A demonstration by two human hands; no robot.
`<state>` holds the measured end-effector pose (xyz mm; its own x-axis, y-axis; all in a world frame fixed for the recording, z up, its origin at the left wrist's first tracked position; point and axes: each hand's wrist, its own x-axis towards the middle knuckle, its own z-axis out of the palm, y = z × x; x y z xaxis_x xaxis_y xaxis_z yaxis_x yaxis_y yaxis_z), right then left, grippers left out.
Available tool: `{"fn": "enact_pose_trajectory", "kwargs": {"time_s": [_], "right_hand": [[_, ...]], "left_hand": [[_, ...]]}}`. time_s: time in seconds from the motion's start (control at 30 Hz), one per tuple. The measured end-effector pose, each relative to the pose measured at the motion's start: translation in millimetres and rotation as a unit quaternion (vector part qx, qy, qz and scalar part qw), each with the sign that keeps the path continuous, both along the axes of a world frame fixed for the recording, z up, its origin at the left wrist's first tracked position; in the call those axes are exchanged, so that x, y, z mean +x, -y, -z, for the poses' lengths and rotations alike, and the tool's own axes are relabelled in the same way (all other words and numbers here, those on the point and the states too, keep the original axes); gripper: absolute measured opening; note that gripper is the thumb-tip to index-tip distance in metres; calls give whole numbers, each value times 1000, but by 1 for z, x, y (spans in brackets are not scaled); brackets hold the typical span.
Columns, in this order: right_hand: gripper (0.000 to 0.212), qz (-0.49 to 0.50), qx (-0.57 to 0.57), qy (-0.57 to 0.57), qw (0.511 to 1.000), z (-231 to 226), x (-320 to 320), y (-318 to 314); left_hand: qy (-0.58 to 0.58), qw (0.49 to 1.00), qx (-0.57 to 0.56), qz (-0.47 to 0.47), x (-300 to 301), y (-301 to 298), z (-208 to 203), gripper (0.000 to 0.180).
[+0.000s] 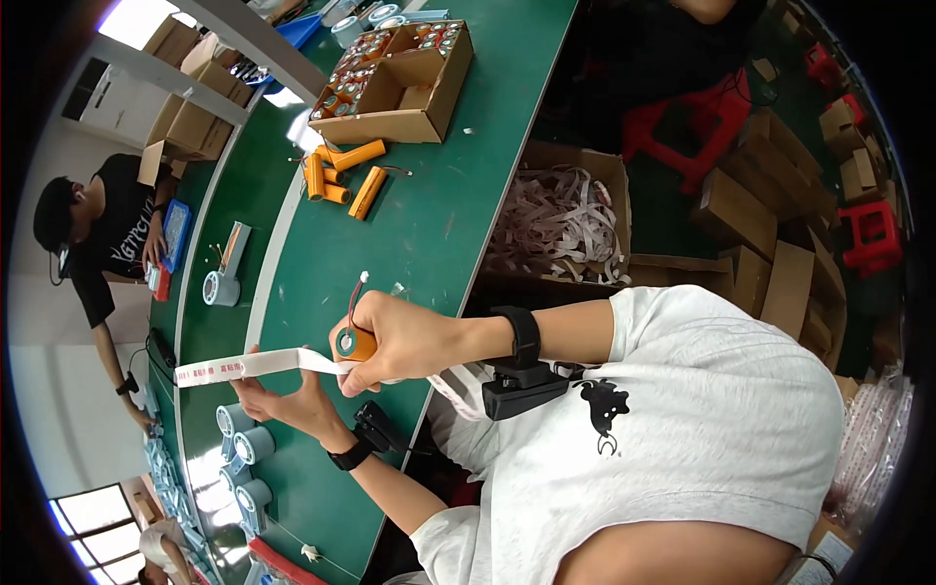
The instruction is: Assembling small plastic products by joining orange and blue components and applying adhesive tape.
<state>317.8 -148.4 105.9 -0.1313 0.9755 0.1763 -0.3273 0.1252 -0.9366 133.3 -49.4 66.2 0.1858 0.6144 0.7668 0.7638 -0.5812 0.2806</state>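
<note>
Table (429,214) edge passes under right hand (408,334) gripping battery (355,343).

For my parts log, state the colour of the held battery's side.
Orange: the side of the battery held in the right hand; best seen in the head view.

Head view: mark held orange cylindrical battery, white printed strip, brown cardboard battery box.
Held orange cylindrical battery (360,344): head view, orange side.
White printed strip (265,364): head view, flat face.
Brown cardboard battery box (385,130): head view, near wall.
</note>
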Motion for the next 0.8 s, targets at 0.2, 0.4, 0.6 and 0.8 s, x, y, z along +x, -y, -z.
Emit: {"fn": "enact_pose_trajectory", "kwargs": {"time_s": [0.2,0.4,0.6,0.8], "right_hand": [[21,-61,99,316,941,0,50,-4],[28,72,133,181,972,-25,28,-51],[23,163,227,210,937,3,-33,-81],[19,298,179,139,927,1,-26,-78]], "left_hand": [[7,995,-23,-94,-23,-3,7,89],[-18,989,-67,-134,-2,20,6,88],[-97,989,-63,-93,-7,22,8,84],[-36,980,-101,-165,-1,28,13,82]]}}
